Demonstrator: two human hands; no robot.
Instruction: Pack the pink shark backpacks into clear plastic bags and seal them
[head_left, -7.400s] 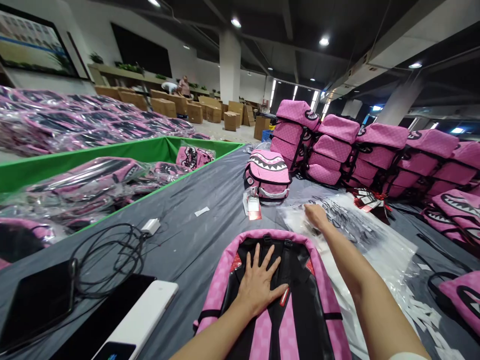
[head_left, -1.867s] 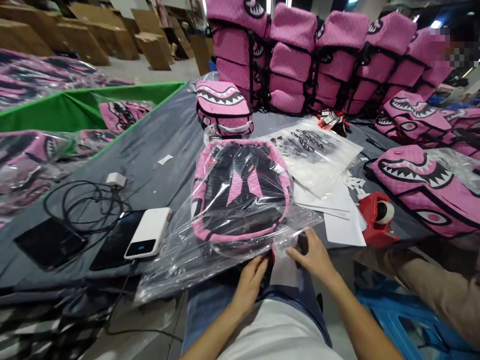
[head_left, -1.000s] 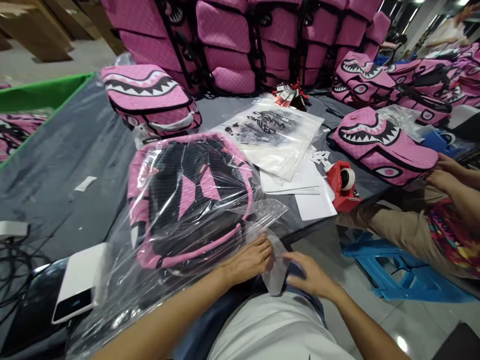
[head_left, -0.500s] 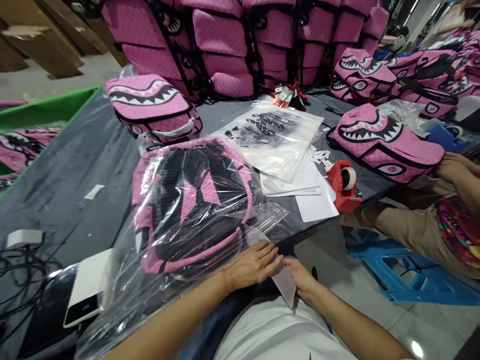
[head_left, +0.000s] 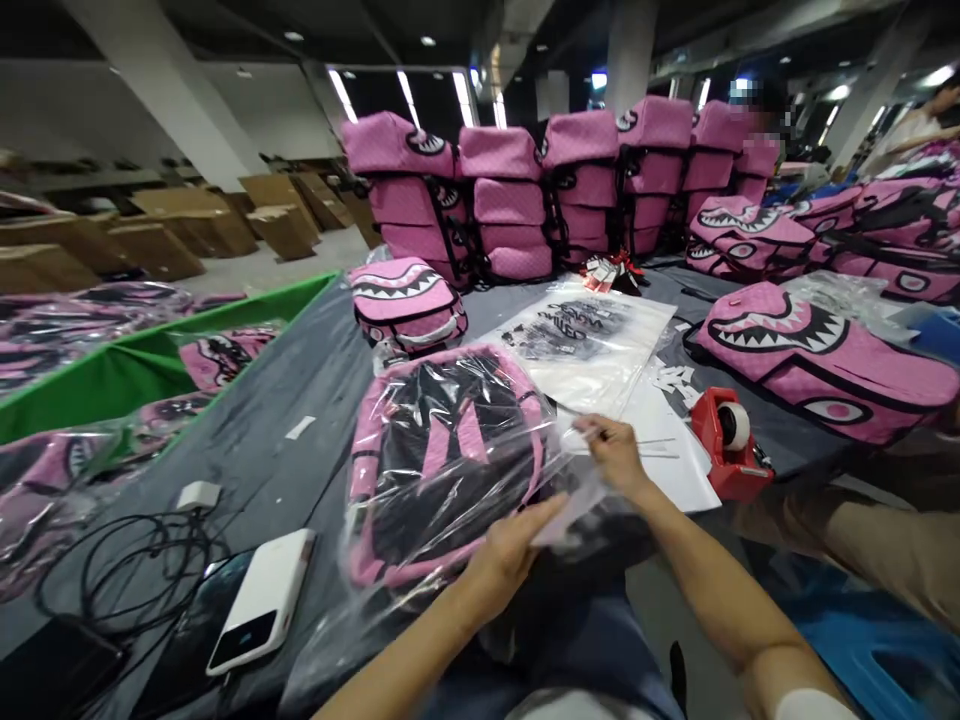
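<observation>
A pink and black backpack (head_left: 450, 440) lies on the table with its strap side up, inside a clear plastic bag (head_left: 420, 545). My left hand (head_left: 510, 555) is closed on the near edge of the bag's open end, thumb stretched along it. A translucent flap (head_left: 574, 510) of the bag stretches between my two hands. Higher up at the far corner of that end, my right hand (head_left: 616, 455) is pinched on the plastic; its fingertips are slightly blurred.
To the right are white sheets (head_left: 686, 465), a red tape dispenser (head_left: 731, 445) and another pink backpack (head_left: 817, 355). Printed plastic bags (head_left: 585, 335) lie behind. A power bank (head_left: 262, 600) and cables (head_left: 112, 570) are at left. Stacked pink backpacks (head_left: 502, 205) line the back. A co-worker's leg (head_left: 832, 540) shows at right.
My view has tilted up. My right hand has moved from beside my left hand near my lap up and forward to the bag's far corner. My left hand still holds the bag's edge.
</observation>
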